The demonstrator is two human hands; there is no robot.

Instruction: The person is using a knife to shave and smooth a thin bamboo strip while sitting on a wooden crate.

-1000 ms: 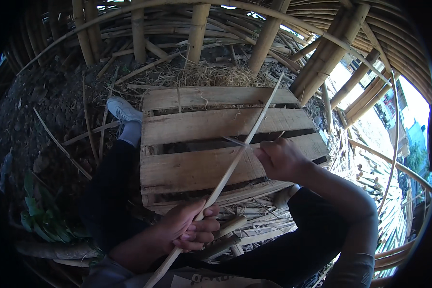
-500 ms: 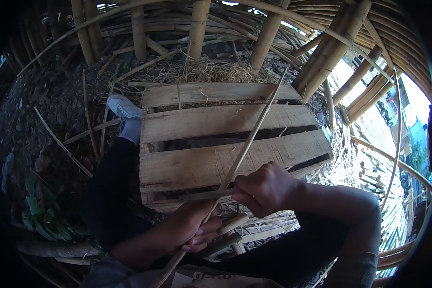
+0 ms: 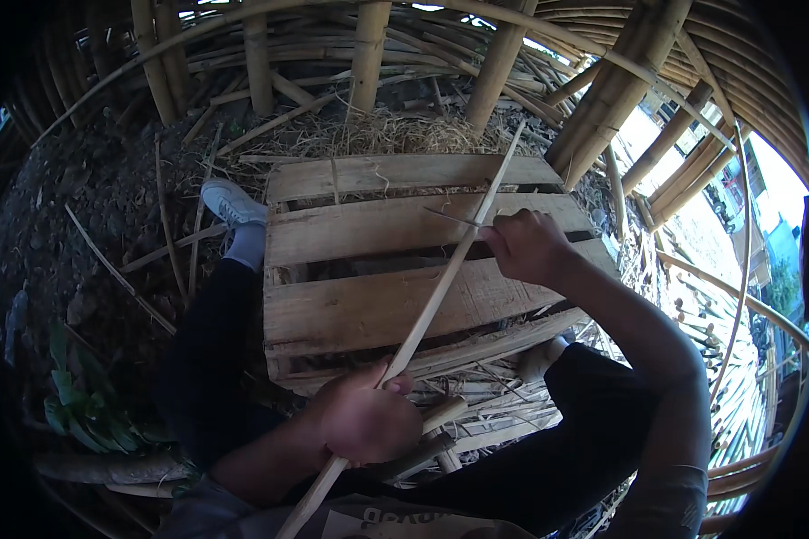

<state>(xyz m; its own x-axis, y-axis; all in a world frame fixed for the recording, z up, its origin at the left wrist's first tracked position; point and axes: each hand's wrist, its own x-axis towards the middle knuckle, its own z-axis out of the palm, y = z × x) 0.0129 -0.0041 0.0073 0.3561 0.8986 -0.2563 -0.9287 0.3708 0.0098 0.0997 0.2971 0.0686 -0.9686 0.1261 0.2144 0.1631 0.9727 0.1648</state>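
Note:
A long, pale bamboo strip (image 3: 440, 292) slants from my lap up over the slatted wooden crate (image 3: 360, 310) between my legs. My left hand (image 3: 373, 418) is wrapped round the strip's lower part, near the crate's front edge. Farther up, my right hand (image 3: 526, 244) is closed on a knife (image 3: 451, 216). Its thin blade points left and crosses the strip, seemingly touching it, above the crate's middle slats. The knife's handle is hidden inside my fist.
Bamboo posts (image 3: 367, 63) stand behind the crate, with straw (image 3: 404, 135) at their feet. Green leaves (image 3: 76, 400) lie at the left on dark soil. Cut bamboo poles (image 3: 692, 332) are piled at the right. My shoe (image 3: 231, 202) rests beside the crate.
My right hand has slid the knife up and away along the strip, from close by my left hand. My left hand has turned a little, still holding the strip.

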